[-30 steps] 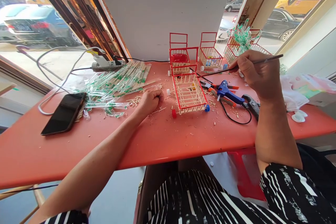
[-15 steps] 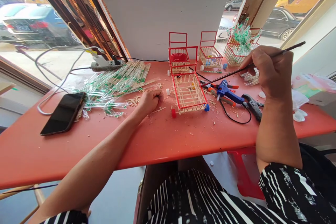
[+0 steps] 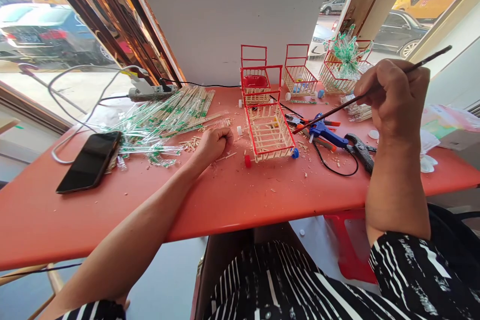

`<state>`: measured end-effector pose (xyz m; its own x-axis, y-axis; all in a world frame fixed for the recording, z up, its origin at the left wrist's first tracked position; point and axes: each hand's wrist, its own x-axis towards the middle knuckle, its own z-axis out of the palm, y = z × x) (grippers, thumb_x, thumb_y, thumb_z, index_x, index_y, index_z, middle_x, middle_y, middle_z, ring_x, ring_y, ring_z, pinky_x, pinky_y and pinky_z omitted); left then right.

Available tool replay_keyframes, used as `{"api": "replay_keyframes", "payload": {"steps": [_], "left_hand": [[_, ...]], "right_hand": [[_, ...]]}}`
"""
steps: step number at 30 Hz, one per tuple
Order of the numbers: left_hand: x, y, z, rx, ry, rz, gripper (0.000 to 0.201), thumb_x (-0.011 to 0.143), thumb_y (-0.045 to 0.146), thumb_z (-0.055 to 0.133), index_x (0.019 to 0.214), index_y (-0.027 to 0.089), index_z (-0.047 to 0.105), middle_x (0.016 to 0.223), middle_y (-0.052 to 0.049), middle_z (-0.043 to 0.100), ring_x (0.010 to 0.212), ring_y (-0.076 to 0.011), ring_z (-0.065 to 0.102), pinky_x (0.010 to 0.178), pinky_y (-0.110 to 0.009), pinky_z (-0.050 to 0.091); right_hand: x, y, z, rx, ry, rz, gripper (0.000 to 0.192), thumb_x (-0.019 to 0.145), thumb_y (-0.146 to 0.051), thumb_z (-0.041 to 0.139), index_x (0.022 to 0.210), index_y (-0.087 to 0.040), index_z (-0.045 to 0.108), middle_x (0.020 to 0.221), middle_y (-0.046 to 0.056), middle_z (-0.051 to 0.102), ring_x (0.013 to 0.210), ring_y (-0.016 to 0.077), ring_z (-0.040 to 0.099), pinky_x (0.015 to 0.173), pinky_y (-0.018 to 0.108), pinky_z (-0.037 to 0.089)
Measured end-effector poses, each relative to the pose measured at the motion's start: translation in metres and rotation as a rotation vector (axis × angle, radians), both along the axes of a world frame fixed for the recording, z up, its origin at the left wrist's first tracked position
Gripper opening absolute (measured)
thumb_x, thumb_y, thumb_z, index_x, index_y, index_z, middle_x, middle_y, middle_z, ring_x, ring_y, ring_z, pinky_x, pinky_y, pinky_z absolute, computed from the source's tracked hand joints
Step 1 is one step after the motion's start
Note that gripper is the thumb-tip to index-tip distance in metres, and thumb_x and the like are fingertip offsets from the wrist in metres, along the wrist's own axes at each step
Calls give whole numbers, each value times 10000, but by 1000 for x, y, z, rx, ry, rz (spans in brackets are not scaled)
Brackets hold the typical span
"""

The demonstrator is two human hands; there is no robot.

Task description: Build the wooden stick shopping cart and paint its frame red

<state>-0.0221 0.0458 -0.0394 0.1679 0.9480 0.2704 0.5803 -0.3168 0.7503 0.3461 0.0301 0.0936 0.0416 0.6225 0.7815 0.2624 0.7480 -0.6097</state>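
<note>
A small shopping cart (image 3: 272,132) made of pale sticks, with a red-painted rim and handle frame, stands on the table on coloured bottle-cap wheels. My right hand (image 3: 397,92) is raised to its right, closed around a long, thin, dark paintbrush (image 3: 337,106). The brush slants down to the left, its tip close to the cart's right rim; I cannot tell whether it touches. My left hand (image 3: 215,144) rests on the table left of the cart, curled into a loose fist, with nothing visible in it.
Behind are more stick carts (image 3: 301,80), one holding green-printed wrap (image 3: 347,57). Right of the near cart lie a blue glue gun (image 3: 330,131), pliers (image 3: 332,123) and a black cord. Wrapped chopsticks (image 3: 180,112), a phone (image 3: 90,162) and a power strip (image 3: 152,92) are left. Stick scraps litter the table.
My right hand has moved a little to the right with the paintbrush, drawing its tip along or beside the cart's right rim toward the front. My left hand has not moved.
</note>
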Motion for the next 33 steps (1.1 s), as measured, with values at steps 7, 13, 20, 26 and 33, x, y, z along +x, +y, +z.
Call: {"api": "replay_keyframes", "payload": {"steps": [7,13,20,26,33], "left_hand": [[0,0,-1,-4,-11,3,146,558,239,420,552,234,566,529,3,595,560,-165,546,638,-276,430],[0,2,-7,11,-19,12,147,579,213,429,542,229,570,507,19,573,519,-145,490,598,-258,392],[-1,5,-9,10,-23,-5,146,568,235,426,564,237,572,521,24,589,539,-151,514,606,-262,389],[0,1,-3,15,-18,-10,125,560,222,429,545,234,552,500,23,537,541,-150,497,624,-271,393],[1,-2,0,-12,-25,-8,125,563,209,428,551,227,551,499,27,535,534,-144,494,625,-259,402]], "right_hand": [[9,13,0,-54,63,94,407,884,-366,684,514,-222,594,444,-33,411,416,89,423,437,293,246],[9,13,-1,-152,117,63,371,879,-395,701,557,-219,654,497,-9,517,452,102,455,455,307,254],[10,17,-8,-271,-38,12,412,953,-396,704,585,-210,686,522,-9,541,457,88,475,471,297,299],[2,23,-12,-160,47,-32,486,955,-557,759,620,-205,731,537,0,590,445,86,488,451,300,272],[5,22,-10,-141,16,-46,551,928,-712,786,712,-205,773,587,18,650,502,103,539,488,321,294]]}}
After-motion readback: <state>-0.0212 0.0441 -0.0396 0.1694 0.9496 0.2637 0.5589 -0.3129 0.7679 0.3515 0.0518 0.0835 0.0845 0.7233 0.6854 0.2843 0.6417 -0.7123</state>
